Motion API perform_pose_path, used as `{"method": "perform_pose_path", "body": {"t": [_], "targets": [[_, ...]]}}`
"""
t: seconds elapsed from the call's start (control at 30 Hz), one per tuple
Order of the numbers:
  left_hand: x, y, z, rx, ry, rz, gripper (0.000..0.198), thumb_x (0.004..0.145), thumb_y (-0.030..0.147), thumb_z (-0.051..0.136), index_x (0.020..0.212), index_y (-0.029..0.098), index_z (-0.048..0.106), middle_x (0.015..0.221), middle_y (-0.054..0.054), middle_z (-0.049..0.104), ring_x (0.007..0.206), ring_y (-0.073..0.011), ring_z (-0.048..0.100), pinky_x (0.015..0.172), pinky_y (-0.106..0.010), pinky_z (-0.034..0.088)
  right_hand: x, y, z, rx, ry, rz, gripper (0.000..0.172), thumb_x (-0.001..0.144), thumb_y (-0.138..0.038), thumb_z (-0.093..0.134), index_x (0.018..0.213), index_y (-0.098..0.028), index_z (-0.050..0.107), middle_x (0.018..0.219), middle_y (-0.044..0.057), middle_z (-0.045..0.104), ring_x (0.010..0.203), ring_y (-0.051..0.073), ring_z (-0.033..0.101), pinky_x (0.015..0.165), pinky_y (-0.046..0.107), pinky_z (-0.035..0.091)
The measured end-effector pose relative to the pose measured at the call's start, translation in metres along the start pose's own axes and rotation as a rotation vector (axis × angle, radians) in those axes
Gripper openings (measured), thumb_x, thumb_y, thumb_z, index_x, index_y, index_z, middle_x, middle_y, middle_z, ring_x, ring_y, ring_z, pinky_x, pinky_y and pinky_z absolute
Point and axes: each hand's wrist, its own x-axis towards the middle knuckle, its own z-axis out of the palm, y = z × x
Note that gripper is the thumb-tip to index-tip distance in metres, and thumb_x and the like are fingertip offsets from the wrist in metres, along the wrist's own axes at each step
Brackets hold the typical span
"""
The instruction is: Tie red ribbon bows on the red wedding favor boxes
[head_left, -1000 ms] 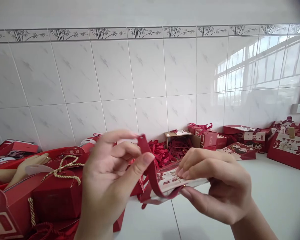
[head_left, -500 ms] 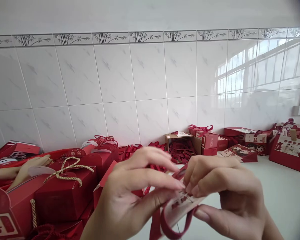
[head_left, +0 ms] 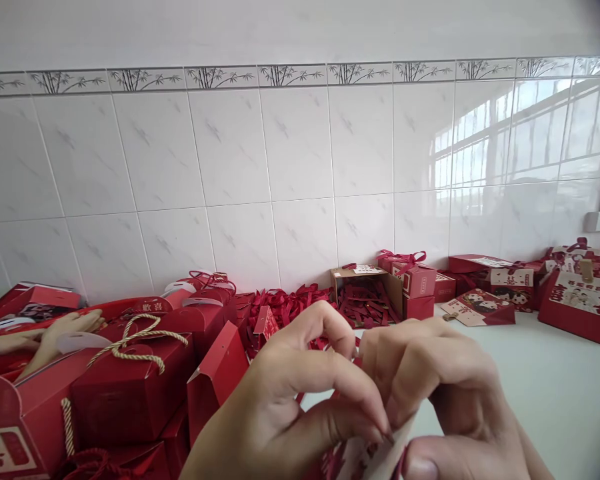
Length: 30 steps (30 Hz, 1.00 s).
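Note:
At the bottom centre I see a small red and cream paper gift box [head_left: 375, 460], mostly covered by my hands and cut off by the lower edge. My right hand [head_left: 450, 387] is closed around its right side, thumb in front and fingers curled over the top. My left hand [head_left: 295, 393] has thumb and forefinger pinched together at the box's upper edge, touching the right fingertips. A small dark bit shows at that pinch, too small to name. The dark red ribbon loop on the box is now hidden.
Red gift boxes, one with a gold cord bow [head_left: 135, 343], crowd the left. Another person's hands [head_left: 65, 333] rest there. Behind my hands lie dark red ribbons [head_left: 300, 300] and a cardboard box [head_left: 393, 287] full of ribbon. More gift boxes [head_left: 580, 303] line the tiled wall [head_left: 300, 147].
Both hands have lowered and the left has shifted right, its fingers bending into a tighter pinch. The gift box has tilted and sunk lower, and its hanging ribbon loop is out of sight.

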Motion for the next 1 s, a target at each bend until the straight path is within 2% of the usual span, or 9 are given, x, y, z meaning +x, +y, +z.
{"method": "perform_pose_path", "body": {"t": [0.17, 0.27, 0.33, 0.47, 0.5, 0.53, 0.7, 0.9, 1.0], "targets": [[0.0, -0.004, 0.006, -0.111, -0.023, -0.016, 0.019, 0.085, 0.024, 0.063, 0.068, 0.017, 0.067, 0.08, -0.001, 0.046, 0.083, -0.0123, 0.052, 0.077, -0.023, 0.049, -0.003, 0.0, 0.004, 0.078, -0.019, 0.02, 0.03, 0.082, -0.038, 0.067, 0.065, -0.018, 0.052, 0.058, 0.001, 0.059, 0.05, 0.011, 0.056, 0.048, 0.023, 0.045], [0.002, -0.006, 0.007, -0.128, 0.048, -0.054, 0.017, 0.082, 0.027, 0.066, 0.067, 0.019, 0.067, 0.085, -0.002, 0.049, 0.088, -0.0147, 0.054, 0.08, -0.026, 0.049, -0.001, -0.001, -0.003, 0.028, 0.001, 0.011, 0.026, 0.082, -0.035, 0.066, 0.067, -0.017, 0.055, 0.058, 0.002, 0.06, 0.052, 0.012, 0.056, 0.049, 0.024, 0.046], [0.004, -0.008, 0.005, -0.07, 0.212, -0.112, 0.01, 0.082, 0.026, 0.067, 0.072, 0.022, 0.068, 0.087, -0.002, 0.054, 0.092, -0.0159, 0.056, 0.082, -0.027, 0.049, 0.0, -0.001, -0.012, -0.068, 0.007, 0.006, 0.016, 0.08, -0.027, 0.067, 0.073, -0.017, 0.058, 0.063, 0.003, 0.062, 0.055, 0.013, 0.058, 0.05, 0.026, 0.048], [0.008, -0.009, 0.0, 0.191, 0.818, -0.303, 0.005, 0.079, 0.029, 0.068, 0.079, 0.024, 0.067, 0.076, 0.001, 0.06, 0.074, -0.0127, 0.057, 0.067, -0.022, 0.048, 0.003, 0.001, -0.031, -0.407, 0.038, -0.016, 0.01, 0.075, -0.009, 0.066, 0.076, -0.016, 0.059, 0.068, 0.006, 0.064, 0.062, 0.016, 0.061, 0.051, 0.027, 0.049], [0.009, -0.008, -0.001, 0.263, 0.906, -0.344, 0.009, 0.078, 0.032, 0.069, 0.079, 0.023, 0.067, 0.073, 0.002, 0.061, 0.07, -0.0121, 0.056, 0.064, -0.022, 0.047, 0.003, 0.003, -0.034, -0.485, 0.049, -0.025, 0.011, 0.075, -0.007, 0.065, 0.076, -0.016, 0.059, 0.069, 0.006, 0.064, 0.062, 0.016, 0.06, 0.051, 0.027, 0.048], [0.01, -0.008, -0.002, 0.317, 0.93, -0.381, 0.013, 0.078, 0.035, 0.068, 0.077, 0.022, 0.066, 0.069, 0.003, 0.061, 0.067, -0.0118, 0.056, 0.063, -0.021, 0.046, 0.003, 0.004, -0.036, -0.546, 0.057, -0.039, 0.012, 0.075, -0.006, 0.065, 0.075, -0.016, 0.058, 0.069, 0.006, 0.064, 0.062, 0.016, 0.06, 0.05, 0.027, 0.048], [0.01, -0.005, -0.004, 0.236, 0.591, -0.598, 0.026, 0.081, 0.045, 0.062, 0.077, 0.019, 0.065, 0.067, 0.0, 0.064, 0.065, -0.0143, 0.059, 0.058, -0.022, 0.046, 0.004, 0.011, -0.032, -0.692, 0.04, -0.125, 0.011, 0.076, -0.008, 0.062, 0.077, -0.017, 0.057, 0.071, 0.005, 0.063, 0.063, 0.016, 0.058, 0.049, 0.027, 0.045], [0.009, -0.008, -0.004, -0.104, 0.406, -0.62, 0.02, 0.08, 0.033, 0.066, 0.093, 0.018, 0.065, 0.082, -0.004, 0.072, 0.077, -0.0166, 0.067, 0.067, -0.024, 0.055, 0.006, 0.015, -0.027, -0.737, -0.042, -0.173, 0.01, 0.079, -0.01, 0.06, 0.082, -0.019, 0.058, 0.071, 0.003, 0.062, 0.061, 0.014, 0.056, 0.051, 0.027, 0.043], [0.007, -0.01, -0.003, -0.134, 0.339, -0.619, 0.019, 0.085, 0.025, 0.057, 0.1, 0.019, 0.067, 0.089, -0.005, 0.072, 0.075, -0.0166, 0.068, 0.061, -0.023, 0.056, 0.007, 0.016, -0.025, -0.749, -0.064, -0.173, 0.009, 0.079, -0.011, 0.059, 0.081, -0.019, 0.057, 0.07, 0.003, 0.061, 0.06, 0.014, 0.055, 0.051, 0.027, 0.042]]}}
